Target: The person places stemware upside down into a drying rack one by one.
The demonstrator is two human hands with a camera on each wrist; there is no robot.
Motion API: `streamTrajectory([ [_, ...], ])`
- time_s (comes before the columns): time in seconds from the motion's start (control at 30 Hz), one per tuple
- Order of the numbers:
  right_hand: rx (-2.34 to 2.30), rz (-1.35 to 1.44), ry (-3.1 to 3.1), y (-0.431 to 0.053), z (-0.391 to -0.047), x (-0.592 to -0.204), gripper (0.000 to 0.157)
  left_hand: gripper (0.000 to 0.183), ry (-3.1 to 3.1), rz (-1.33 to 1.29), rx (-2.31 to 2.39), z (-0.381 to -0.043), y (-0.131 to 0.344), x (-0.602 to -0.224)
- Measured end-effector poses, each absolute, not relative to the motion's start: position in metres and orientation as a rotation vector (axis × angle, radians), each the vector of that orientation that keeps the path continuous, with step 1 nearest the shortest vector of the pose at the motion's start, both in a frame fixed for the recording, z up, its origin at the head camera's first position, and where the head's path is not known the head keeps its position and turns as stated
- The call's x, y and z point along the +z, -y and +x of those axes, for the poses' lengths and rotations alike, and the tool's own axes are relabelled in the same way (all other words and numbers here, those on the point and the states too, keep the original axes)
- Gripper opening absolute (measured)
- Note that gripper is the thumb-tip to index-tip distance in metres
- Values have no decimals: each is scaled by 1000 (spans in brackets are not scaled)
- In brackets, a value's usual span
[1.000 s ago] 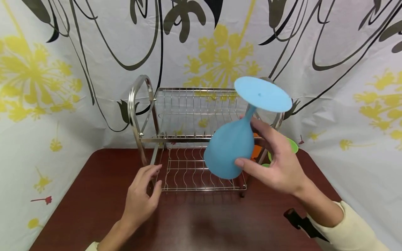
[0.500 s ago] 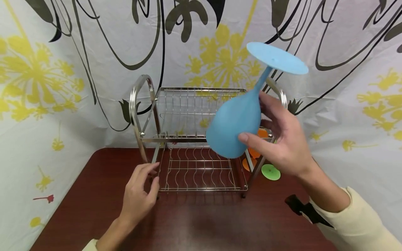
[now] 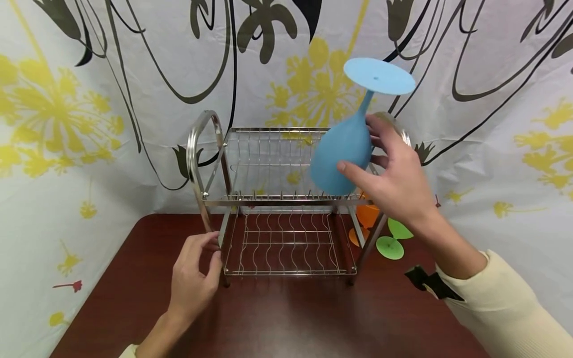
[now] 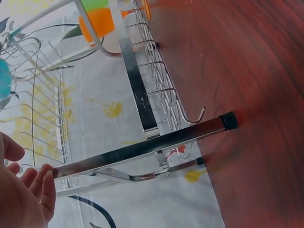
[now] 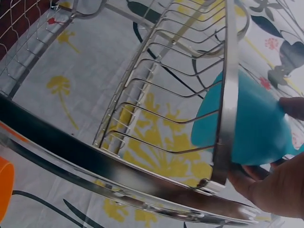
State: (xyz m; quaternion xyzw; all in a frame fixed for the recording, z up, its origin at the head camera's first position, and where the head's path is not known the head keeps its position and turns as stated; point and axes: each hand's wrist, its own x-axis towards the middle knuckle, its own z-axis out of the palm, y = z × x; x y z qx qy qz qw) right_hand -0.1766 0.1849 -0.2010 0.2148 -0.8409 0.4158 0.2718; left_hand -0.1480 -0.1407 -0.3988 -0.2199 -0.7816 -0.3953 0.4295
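My right hand (image 3: pixel 398 179) grips a blue plastic goblet (image 3: pixel 342 154) by its bowl, turned upside down with its round foot up. The goblet hangs at the right end of the upper tier of a metal dish rack (image 3: pixel 277 201). In the right wrist view the goblet (image 5: pixel 261 126) shows behind the rack's front rail, its mouth tilted toward the wires. My left hand (image 3: pixel 192 278) is at the rack's left front leg, holding nothing. Its fingertips are right at the leg in the left wrist view, where the hand (image 4: pixel 28 190) shows bent fingers.
An orange goblet (image 3: pixel 368 216) and a green goblet (image 3: pixel 390 247) stand behind and beside the rack's right leg. The rack's lower tier (image 3: pixel 286 243) has wavy wires. Beneath is a dark red table (image 3: pixel 291 318); a patterned cloth (image 3: pixel 134 99) hangs behind.
The right hand has raised the blue goblet from in front of the lower tier to the upper tier's right end. The left hand has shifted slightly left.
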Motion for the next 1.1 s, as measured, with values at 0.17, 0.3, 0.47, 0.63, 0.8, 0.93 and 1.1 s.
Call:
streamTrajectory([
  [0.17,1078,532,2340,-181,-186,-203,74,42,1912,-466,-1010,-150,145,-401],
  [0.3,992,479,2399,-177,-193,-204,73,45,1894,-404,-1040,-151,147,-402],
  [0.47,949,414,2458,-173,-199,-205,75,46,1951,-349,-1123,-150,146,-400],
  [0.63,939,388,2498,-172,-204,-207,77,45,1990,-311,-1177,-152,141,-397],
  [0.8,924,362,2550,-172,-209,-211,77,46,1987,-290,-1208,-154,137,-397],
  [0.93,924,344,2572,-172,-211,-212,78,46,1994,-263,-1251,-156,134,-395],
  [1.1,904,337,2588,-172,-214,-212,79,43,2009,-221,-1294,-159,133,-393],
])
